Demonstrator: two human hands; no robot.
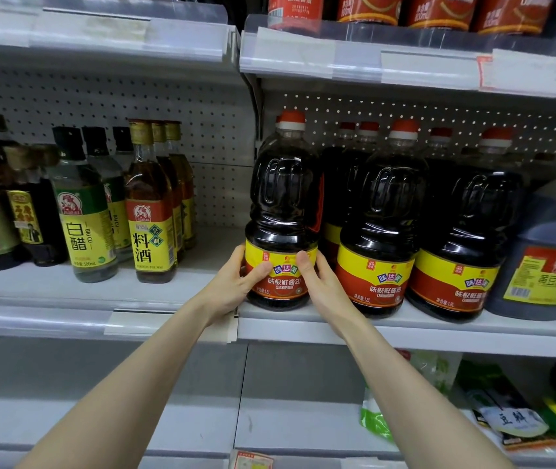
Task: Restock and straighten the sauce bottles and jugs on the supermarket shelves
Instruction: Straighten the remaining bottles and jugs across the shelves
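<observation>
I am gripping a soy sauce jug (281, 211) with both hands at the left end of the right-hand shelf (405, 328).
My left hand (236, 282) and right hand (320, 282) are wrapping round its yellow-and-red label, thumbs in front. The red-capped jug, full of dark liquid, is standing upright at the near edge. Matching jugs (381, 231) are standing just right of it, while a clear vinegar bottle (82, 211) and an amber cooking wine bottle (149, 211) are standing left.
</observation>
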